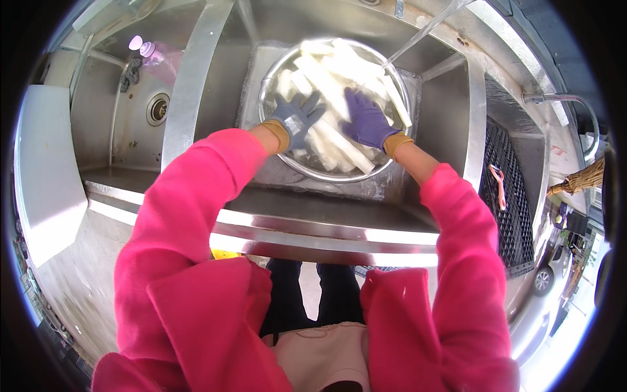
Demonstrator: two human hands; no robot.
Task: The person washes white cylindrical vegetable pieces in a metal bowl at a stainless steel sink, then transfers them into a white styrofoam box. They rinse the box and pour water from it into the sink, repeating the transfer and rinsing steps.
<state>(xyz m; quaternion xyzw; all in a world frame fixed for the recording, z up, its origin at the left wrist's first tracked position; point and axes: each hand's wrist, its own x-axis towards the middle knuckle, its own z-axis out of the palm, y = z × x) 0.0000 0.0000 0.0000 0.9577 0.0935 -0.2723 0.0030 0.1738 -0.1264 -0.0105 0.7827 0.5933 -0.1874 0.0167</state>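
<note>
White sticks [323,80] fill a steel bowl [326,178], partly under water [315,159], in the middle sink [320,208] at 12 o'clock. They look firm, slick when wet, the long ones perhaps weighty and apt to snap if bent; mid-length seems the safest hold. The left hand [297,119], gloved in grey, lies toward the bowl's 8 o'clock, fingers spread wide; the right hand [367,119], in purple, toward 4 o'clock, fingers loosely extended. Neither looks closed round a stick; what is under the palms I cannot tell. At 10 o'clock, a side basin [134,130] holds a pink bottle [163,62], contents unclear. At 3 o'clock, a peeler [500,186] lies on a black mat [516,228].
</note>
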